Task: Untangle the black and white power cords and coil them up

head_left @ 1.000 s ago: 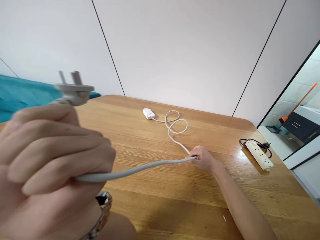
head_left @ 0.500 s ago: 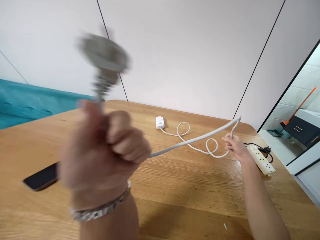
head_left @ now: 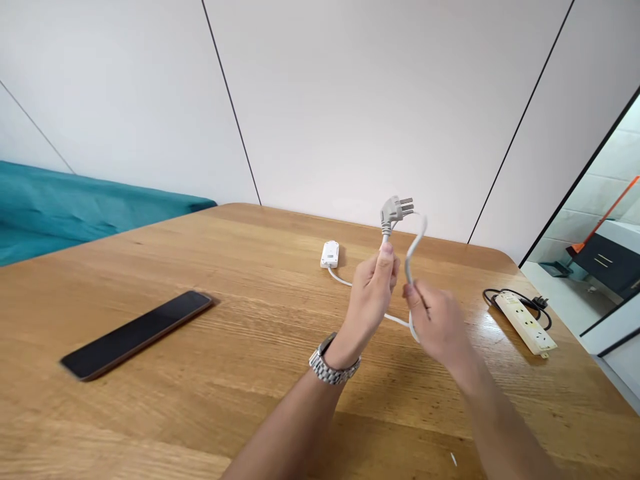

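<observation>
Head view: my left hand (head_left: 370,293) pinches the cord (head_left: 415,243) below the plug (head_left: 392,210).
Right hand (head_left: 440,323): I grip cord.
Bends: best loose.

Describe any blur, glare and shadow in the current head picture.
Head view: the right hand on the white cable looks slightly blurred, the left hand and plug crisper; head view: bright glare on the wooden table beside the power strip; head view: a soft shadow below the hands.
</observation>
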`<state>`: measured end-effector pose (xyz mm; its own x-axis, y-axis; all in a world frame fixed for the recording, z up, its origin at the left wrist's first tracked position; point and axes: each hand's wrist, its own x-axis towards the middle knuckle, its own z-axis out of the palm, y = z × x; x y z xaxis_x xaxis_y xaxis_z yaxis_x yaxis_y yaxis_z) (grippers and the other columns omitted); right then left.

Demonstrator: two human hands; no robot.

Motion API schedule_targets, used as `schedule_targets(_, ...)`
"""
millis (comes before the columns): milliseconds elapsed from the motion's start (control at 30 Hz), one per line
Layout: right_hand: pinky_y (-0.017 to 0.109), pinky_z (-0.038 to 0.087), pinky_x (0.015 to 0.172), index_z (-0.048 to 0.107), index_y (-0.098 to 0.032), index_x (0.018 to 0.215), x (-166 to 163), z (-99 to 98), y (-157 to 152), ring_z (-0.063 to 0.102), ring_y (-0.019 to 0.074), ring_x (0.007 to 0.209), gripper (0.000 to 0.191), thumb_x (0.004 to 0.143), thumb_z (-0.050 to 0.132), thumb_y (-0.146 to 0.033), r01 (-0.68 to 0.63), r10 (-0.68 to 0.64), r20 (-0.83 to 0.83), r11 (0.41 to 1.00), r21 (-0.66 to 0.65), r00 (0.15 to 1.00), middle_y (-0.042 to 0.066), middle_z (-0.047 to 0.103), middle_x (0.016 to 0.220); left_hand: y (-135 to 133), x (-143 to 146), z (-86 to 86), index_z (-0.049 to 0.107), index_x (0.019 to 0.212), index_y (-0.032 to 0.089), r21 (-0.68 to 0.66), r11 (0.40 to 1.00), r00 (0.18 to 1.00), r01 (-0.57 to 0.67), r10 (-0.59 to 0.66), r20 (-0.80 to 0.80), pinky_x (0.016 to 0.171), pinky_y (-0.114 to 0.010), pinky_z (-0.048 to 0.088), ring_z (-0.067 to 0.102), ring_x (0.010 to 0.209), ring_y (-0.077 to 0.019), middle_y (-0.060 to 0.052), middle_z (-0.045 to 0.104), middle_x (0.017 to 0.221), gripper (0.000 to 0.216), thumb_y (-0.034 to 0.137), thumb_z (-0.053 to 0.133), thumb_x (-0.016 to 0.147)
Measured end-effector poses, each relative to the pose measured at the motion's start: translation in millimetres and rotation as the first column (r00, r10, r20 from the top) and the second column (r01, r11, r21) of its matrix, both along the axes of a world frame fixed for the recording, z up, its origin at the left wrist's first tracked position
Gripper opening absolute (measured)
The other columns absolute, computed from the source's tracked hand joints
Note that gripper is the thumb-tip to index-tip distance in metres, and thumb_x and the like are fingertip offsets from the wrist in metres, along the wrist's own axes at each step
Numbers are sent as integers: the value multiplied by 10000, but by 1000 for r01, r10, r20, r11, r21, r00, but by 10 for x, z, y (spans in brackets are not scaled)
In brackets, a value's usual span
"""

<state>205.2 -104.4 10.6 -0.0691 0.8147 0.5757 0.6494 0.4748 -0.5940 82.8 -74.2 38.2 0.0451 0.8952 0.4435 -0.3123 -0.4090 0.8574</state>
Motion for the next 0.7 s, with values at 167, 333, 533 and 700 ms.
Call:
schedule_targets(167,286,211,535,513,-203,678,-151,-58,-48,426,133,511,375,991,349,-331,79,-114,224,984,160,968,19,534,569,101,17,-65,355,615,203,-101,995,1000,-6,9,22,401,-215,155,202,459,-63,73,273,525,576,684,633,765)
schedule_targets(333,279,216,545,553,-198,705,-166,-41,-69,427,122,535,321,975,409,-295,-112,110,296,994,-10,949,7,564,606,142,-63,-30,407,592,183,-253,936,969,245,-247,27,389,-194,112,136,440,-38,97,201,510,580,678,678,728)
schedule_targets(533,248,226,488,542,-195,612,-96,-184,129,302,87,473,458,899,517,-550,-481,445,-183,802,-354,877,-70,338,493,-16,-193,167,302,549,193,-196,937,936,291,-236,261,410,-174,300,259,443,-53,76,241,517,584,542,688,814)
schedule_targets(700,238,218,461,645,-178,636,-40,-382,310,307,75,470,453,730,684,-619,-680,603,-355,481,-553,715,-73,408,476,-229,-409,438,269,570,193,-262,882,812,391,-197,549,349,-182,219,137,372,-47,83,185,485,527,462,476,974)
